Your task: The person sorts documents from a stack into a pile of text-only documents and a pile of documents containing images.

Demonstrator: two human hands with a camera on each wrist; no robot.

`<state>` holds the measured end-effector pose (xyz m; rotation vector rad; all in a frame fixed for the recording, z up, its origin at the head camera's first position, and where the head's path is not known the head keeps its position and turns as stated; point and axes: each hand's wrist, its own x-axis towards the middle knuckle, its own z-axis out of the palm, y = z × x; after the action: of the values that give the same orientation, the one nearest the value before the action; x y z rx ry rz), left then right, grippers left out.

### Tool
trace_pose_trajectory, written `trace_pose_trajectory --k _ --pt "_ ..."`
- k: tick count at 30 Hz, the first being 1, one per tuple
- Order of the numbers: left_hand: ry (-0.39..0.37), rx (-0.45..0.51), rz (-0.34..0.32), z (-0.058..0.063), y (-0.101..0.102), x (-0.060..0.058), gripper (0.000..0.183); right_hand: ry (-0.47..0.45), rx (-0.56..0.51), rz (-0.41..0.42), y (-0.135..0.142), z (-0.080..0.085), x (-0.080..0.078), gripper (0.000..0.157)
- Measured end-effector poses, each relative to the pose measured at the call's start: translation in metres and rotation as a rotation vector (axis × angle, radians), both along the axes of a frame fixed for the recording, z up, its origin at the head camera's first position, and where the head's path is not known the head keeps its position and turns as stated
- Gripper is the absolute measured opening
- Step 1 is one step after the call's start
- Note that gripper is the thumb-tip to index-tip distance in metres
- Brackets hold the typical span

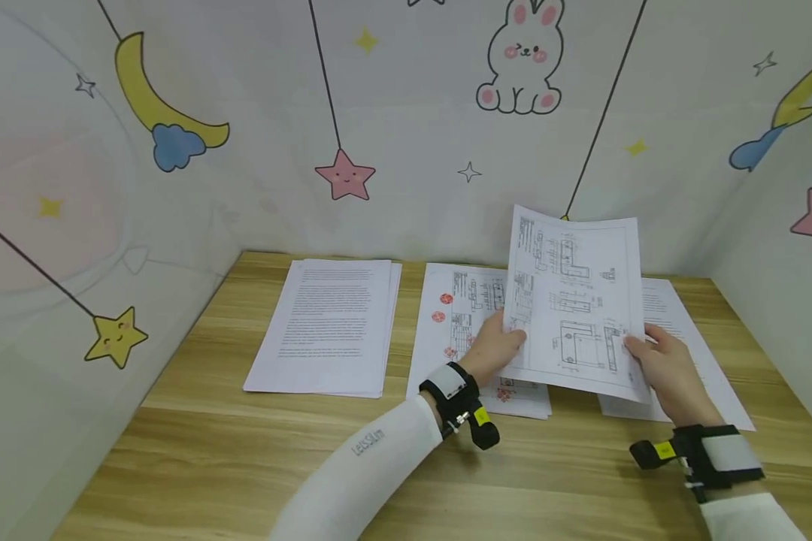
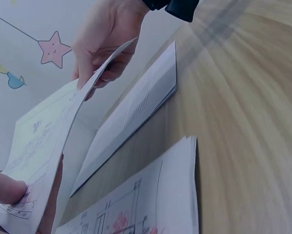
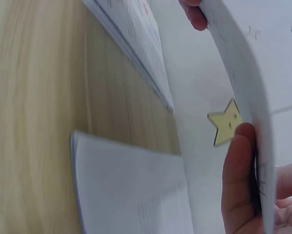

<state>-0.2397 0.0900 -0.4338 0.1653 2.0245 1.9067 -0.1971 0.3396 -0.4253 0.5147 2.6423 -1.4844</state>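
Both hands hold up a thin stack of printed drawing sheets (image 1: pixel 575 300), tilted toward the head camera. My left hand (image 1: pixel 492 347) pinches its left edge, thumb in front and fingers behind. At the opposite edge my right hand (image 1: pixel 673 376) grips the sheets the same way; the right wrist view shows its fingers (image 3: pixel 238 180) behind the paper. Beneath the left hand lies a pile of drawings with red stamps (image 1: pixel 440 338), partly covered by the raised sheets. Below the right hand, a pile of text pages (image 1: pixel 707 361) rests on the table, also partly hidden.
Another pile of text pages (image 1: pixel 325 323) lies at the left, its sheets slightly fanned. All piles rest on a wood-grain table (image 1: pixel 196 436). A pale wall (image 1: pixel 406 98) printed with stars and a rabbit stands behind and on both sides.
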Motion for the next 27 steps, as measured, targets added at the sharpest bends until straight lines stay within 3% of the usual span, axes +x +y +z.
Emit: trace_pose_trajectory --k 6,14,18,27 --pt "0.028 -0.051 0.014 0.006 -0.045 -0.006 0.036 0.089 0.042 0.101 -0.032 0.006 -0.004 0.067" --pt "0.096 -0.143 0.061 0.006 -0.092 -0.006 0.037 0.119 0.055 0.195 -0.073 0.011 -0.005 0.059" --pt "0.108 -0.19 0.064 0.002 -0.108 -0.002 0.039 0.101 0.073 0.221 -0.087 0.007 -0.007 0.054" --pt "0.072 -0.317 0.06 -0.011 -0.127 0.002 0.042 0.076 0.231 0.289 -0.104 -0.005 -0.01 0.05"
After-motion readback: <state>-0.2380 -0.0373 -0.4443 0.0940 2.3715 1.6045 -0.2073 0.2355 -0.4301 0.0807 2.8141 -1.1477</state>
